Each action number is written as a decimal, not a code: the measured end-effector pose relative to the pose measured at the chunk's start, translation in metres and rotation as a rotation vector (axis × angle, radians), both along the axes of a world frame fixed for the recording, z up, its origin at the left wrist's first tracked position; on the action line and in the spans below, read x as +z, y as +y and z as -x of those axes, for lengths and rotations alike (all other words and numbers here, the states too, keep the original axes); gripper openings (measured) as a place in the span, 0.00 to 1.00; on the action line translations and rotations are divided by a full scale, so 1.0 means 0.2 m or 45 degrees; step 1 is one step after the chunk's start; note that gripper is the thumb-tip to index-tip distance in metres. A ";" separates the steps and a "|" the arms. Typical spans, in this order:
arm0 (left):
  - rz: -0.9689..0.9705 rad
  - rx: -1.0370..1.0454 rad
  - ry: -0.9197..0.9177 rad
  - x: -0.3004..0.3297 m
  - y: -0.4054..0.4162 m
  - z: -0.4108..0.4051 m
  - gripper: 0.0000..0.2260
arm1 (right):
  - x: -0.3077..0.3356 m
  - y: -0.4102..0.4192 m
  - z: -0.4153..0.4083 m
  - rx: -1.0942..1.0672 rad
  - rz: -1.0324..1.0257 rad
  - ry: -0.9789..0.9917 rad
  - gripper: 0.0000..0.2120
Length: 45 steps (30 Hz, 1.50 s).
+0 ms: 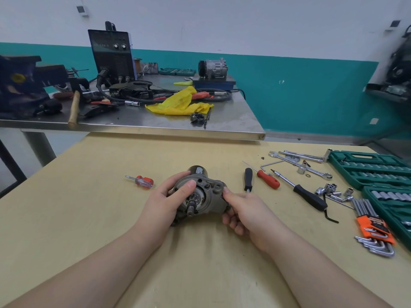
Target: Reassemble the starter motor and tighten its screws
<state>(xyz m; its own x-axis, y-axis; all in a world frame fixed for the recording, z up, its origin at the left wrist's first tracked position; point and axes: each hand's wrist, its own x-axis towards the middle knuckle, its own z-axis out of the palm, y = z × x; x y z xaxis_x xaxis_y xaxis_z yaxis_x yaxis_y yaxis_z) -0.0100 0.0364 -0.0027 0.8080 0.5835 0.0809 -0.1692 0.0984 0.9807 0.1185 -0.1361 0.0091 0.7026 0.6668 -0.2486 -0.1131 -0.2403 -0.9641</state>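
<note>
The starter motor [205, 190] lies on the wooden table [89, 196] at the centre, its grey nose housing and toothed shaft pointing toward me and its dark body behind. My left hand [164, 201] grips the housing from the left, with the thumb across its front face. My right hand [242, 210] grips the housing's right side, thumb on top and fingers curled below. A short red-handled screwdriver [142, 181] lies to the left of the motor. Right of it lie a black-handled screwdriver [248, 179] and a red-handled one [266, 177].
Spanners, loose sockets [331, 191] and a black-handled driver [309, 196] are spread at the right. A green socket set case [375, 172] and an orange holder of hex keys [375, 232] sit at the right edge. Behind stands a steel bench [142, 121] with a welder, vise, hammer and yellow cloth.
</note>
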 end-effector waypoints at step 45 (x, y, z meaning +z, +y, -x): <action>-0.987 0.267 0.246 0.06 0.15 0.07 0.16 | -0.06 -0.02 0.00 -0.287 -0.026 -1.054 0.14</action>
